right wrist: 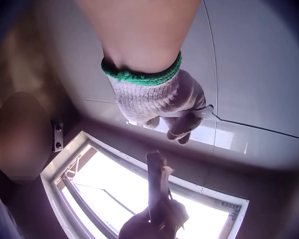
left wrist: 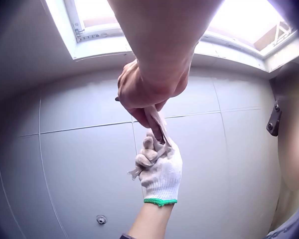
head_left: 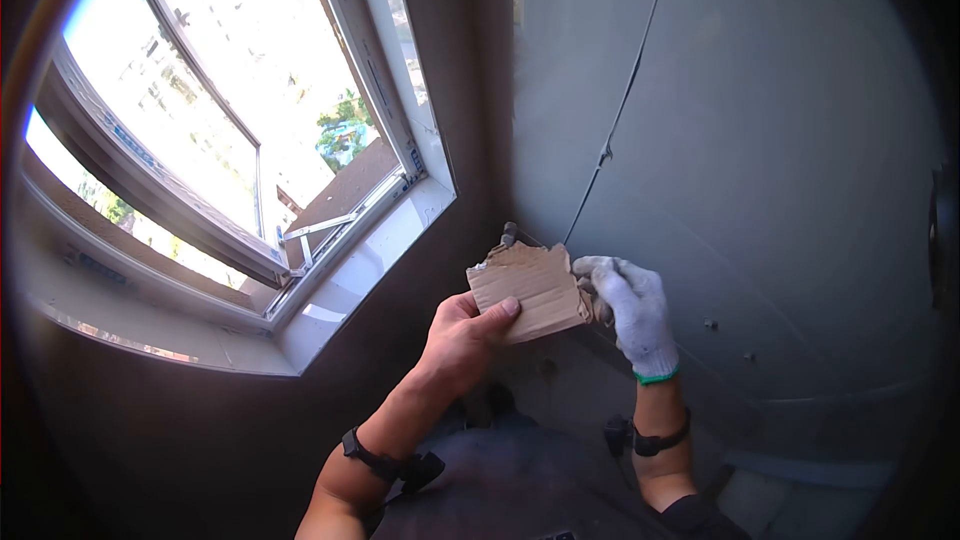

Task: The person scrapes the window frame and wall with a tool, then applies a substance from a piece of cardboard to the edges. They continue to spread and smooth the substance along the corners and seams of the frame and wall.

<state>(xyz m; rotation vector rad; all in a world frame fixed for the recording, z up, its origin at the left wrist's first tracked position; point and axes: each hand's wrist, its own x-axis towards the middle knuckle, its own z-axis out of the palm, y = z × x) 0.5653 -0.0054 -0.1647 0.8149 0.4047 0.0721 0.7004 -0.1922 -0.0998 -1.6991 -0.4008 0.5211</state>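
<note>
A torn, brown piece of cardboard (head_left: 530,290) with a ragged top edge is held up in front of the body. My bare left hand (head_left: 462,345) grips its lower left corner, thumb lying on the near face and the other fingers behind. At the right edge is my right hand (head_left: 637,310), in a white knit glove with a green cuff. In the left wrist view its fingers curl round a thin pale strip (left wrist: 134,173), whose end sticks out past them. The left wrist view also shows the cardboard (left wrist: 157,119) nearly edge-on between both hands.
An open window (head_left: 270,140) with a pale sill (head_left: 370,250) stands to the left. Ahead and to the right rises a grey panelled wall (head_left: 760,160) with a thin seam line (head_left: 635,70). Small fittings (left wrist: 101,219) project from the wall.
</note>
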